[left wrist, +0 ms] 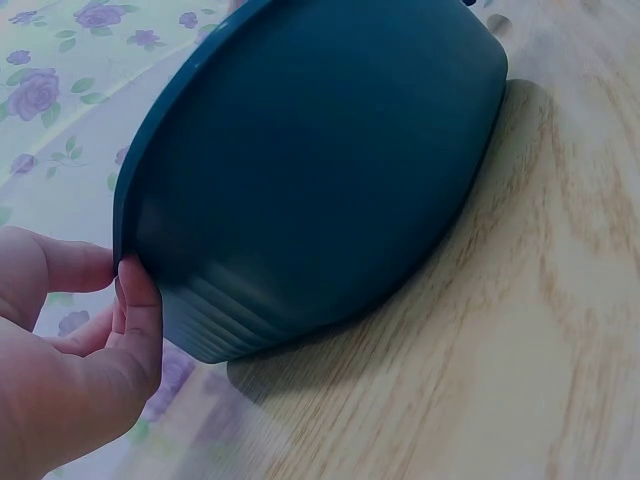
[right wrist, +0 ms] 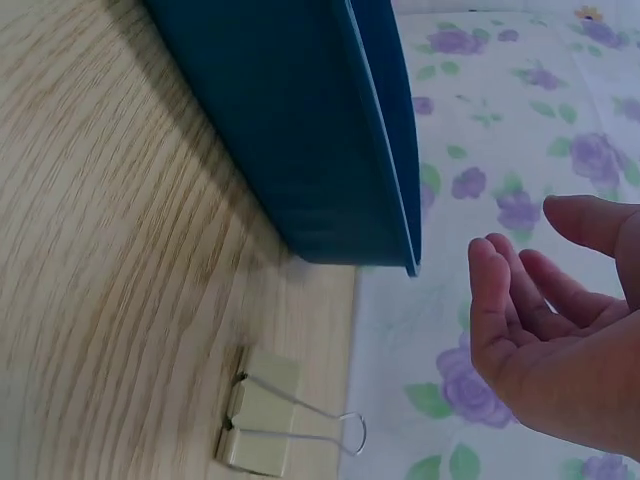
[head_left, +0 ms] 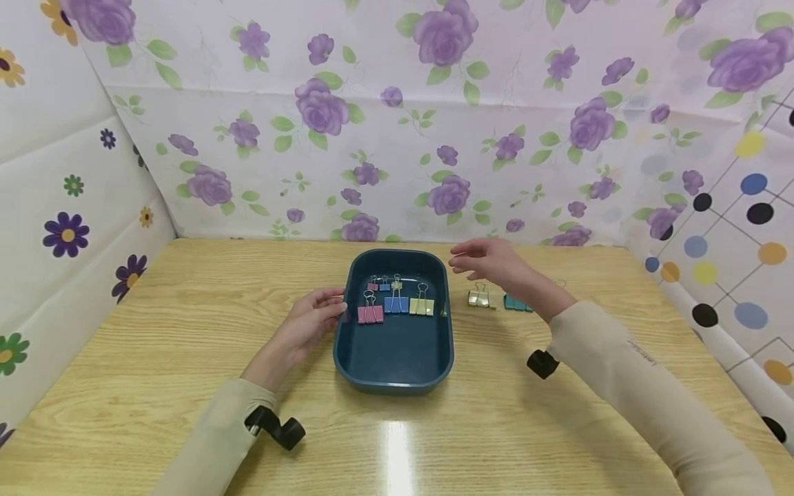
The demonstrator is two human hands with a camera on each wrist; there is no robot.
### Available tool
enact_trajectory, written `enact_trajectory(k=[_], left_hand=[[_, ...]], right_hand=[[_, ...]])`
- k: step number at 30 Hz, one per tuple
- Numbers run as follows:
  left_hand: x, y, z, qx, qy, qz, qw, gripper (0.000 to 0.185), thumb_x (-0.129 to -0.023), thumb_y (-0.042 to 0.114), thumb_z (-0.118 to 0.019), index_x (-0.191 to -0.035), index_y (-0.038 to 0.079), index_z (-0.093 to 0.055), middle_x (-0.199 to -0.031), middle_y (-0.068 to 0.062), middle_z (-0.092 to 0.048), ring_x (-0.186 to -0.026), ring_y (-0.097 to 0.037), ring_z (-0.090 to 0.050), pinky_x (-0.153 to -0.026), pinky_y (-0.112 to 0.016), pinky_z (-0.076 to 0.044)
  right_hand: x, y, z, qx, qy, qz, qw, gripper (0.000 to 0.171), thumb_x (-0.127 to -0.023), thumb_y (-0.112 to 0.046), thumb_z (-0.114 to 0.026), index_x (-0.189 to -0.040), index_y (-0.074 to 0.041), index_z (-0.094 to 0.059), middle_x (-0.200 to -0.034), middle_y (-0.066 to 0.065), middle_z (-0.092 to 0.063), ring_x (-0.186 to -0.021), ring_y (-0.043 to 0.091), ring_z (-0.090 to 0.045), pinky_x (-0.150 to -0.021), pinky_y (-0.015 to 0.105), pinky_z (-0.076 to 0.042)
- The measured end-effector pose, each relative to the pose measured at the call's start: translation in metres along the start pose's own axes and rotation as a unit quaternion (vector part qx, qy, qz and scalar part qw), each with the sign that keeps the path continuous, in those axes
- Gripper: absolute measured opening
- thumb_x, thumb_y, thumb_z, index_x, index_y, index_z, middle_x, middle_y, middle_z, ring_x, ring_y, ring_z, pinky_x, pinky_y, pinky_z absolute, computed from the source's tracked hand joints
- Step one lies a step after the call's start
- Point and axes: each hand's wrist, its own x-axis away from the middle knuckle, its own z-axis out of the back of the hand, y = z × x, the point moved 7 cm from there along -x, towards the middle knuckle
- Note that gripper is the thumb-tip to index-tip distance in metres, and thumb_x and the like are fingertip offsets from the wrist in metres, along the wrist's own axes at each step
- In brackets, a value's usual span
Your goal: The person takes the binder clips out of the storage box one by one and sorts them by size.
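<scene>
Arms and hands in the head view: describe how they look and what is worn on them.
Both arms wear long beige sleeves, the left sleeve and the right sleeve reaching to the wrists. A small black camera is strapped under the left wrist, another under the right. The left hand and right hand are bare, without rings or gloves.

Left hand (left wrist: 60, 370) grips the dark teal tray (left wrist: 320, 170) rim, seemingly pinched, on wooden table (left wrist: 520, 350)

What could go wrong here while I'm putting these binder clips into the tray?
The left hand only pinches the teal tray's rim, so a knock might slide it on the smooth table. The right hand hovers empty above the gold clip and the teal clip; your forearm partly hides the teal one, so it could get swept aside.
</scene>
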Motion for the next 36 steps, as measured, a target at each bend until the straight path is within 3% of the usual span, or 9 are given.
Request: enact_trajectory(k=[9, 24, 36], left_hand=[[-0.001, 0.002, -0.001, 0.015, -0.006, -0.003, 0.9999, 0.042, -0.097, 0.000, -0.053, -0.136, -0.007, -0.041, -0.109, -0.011, -0.051, -0.092, -0.016, -0.055, -0.075, -0.020, -0.049], [0.001, 0.000, 0.001, 0.008, -0.011, -0.007, 0.9999, 0.040, -0.097, -0.002, -0.051, -0.135, -0.008, -0.040, -0.105, -0.009, -0.051, -0.087, -0.013, -0.054, -0.074, -0.020, -0.048], [0.000, 0.001, 0.000, 0.010, -0.010, -0.009, 0.9999, 0.040, -0.097, -0.001, -0.052, -0.135, -0.007, -0.042, -0.104, -0.007, -0.051, -0.091, -0.016, -0.054, -0.075, -0.021, -0.048]], right_hand=[[-0.011, -0.025, -0.018, -0.058, -0.033, -0.032, 0.997, 0.039, -0.099, -0.021, -0.058, -0.132, -0.002, -0.053, -0.130, 0.016, -0.057, -0.118, 0.026, -0.055, -0.101, 0.044, -0.042], [-0.050, -0.045, -0.062, -0.051, -0.067, -0.065, 0.994, 0.039, -0.096, -0.016, -0.062, -0.132, -0.002, -0.055, -0.124, 0.012, -0.062, -0.110, 0.021, -0.061, -0.095, 0.035, -0.047], [-0.073, -0.047, -0.073, -0.143, -0.032, -0.039, 0.988, 0.035, -0.098, -0.012, -0.058, -0.128, 0.004, -0.056, -0.126, 0.023, -0.058, -0.116, 0.032, -0.057, -0.100, 0.040, -0.042]])
